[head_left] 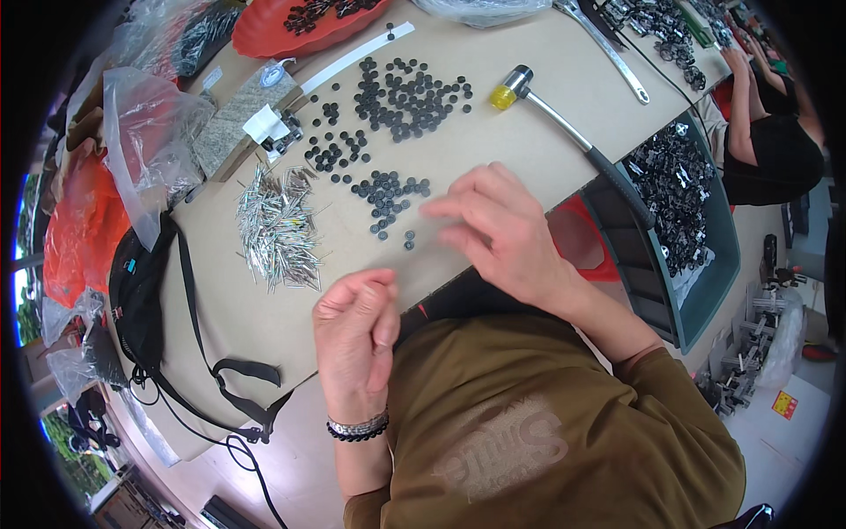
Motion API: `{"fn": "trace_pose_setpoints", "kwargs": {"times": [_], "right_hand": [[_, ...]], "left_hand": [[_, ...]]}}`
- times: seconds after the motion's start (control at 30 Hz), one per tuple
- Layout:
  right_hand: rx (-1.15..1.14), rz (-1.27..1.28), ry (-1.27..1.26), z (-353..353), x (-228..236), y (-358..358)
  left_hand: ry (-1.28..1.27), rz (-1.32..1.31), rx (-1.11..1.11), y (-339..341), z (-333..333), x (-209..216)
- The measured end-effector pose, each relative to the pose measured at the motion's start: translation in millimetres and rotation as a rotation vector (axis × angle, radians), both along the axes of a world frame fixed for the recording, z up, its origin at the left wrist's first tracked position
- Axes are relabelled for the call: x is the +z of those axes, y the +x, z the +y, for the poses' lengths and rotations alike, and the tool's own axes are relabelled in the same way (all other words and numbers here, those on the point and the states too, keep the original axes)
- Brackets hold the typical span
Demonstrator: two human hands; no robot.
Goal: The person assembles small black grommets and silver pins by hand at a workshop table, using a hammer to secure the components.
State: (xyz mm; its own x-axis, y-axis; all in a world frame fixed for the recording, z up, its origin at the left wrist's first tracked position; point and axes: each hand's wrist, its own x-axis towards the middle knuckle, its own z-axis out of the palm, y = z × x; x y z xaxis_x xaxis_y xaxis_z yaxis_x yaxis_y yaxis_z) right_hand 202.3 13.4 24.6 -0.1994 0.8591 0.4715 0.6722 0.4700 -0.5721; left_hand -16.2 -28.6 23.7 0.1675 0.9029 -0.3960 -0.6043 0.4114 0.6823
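Two hands by black discs [385, 197] and metal pins [278, 234] on a table [476, 150]
Head view: the left hand [354, 326] has its fingers curled in against the thumb, and whether they grip anything cannot be told; the right hand [511, 231], slightly blurred, has thumb and fingers parted with nothing visible between, just beside the nearest discs. The discs lie in loose groups, the pins heaped to their left, and a yellow-faced hammer [571, 128] beyond the right hand.
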Motion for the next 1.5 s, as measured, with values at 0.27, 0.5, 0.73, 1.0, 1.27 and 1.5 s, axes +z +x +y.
{"fn": "trace_pose_setpoints", "kwargs": {"times": [0.27,0.5,0.73,1.0,1.27,1.5], "right_hand": [[0.432,0.391,-0.364,-23,20,1],[0.3,0.333,-0.322,-14,14,-7],[0.15,0.206,-0.165,-1,-14,-25],[0.158,0.086,-0.138,1,-15,-29],[0.21,-0.293,0.114,2,-13,-30],[0.384,-0.483,0.174,10,-7,-22]], "left_hand": [[-0.02,0.083,-0.157,18,-21,0],[0.021,0.117,-0.199,16,-24,-1],[0.083,0.436,-0.316,9,-34,-5],[0.138,0.486,-0.351,4,-31,-2],[0.166,0.45,-0.344,4,-29,-2],[0.198,0.461,-0.339,4,-31,-3]]}}
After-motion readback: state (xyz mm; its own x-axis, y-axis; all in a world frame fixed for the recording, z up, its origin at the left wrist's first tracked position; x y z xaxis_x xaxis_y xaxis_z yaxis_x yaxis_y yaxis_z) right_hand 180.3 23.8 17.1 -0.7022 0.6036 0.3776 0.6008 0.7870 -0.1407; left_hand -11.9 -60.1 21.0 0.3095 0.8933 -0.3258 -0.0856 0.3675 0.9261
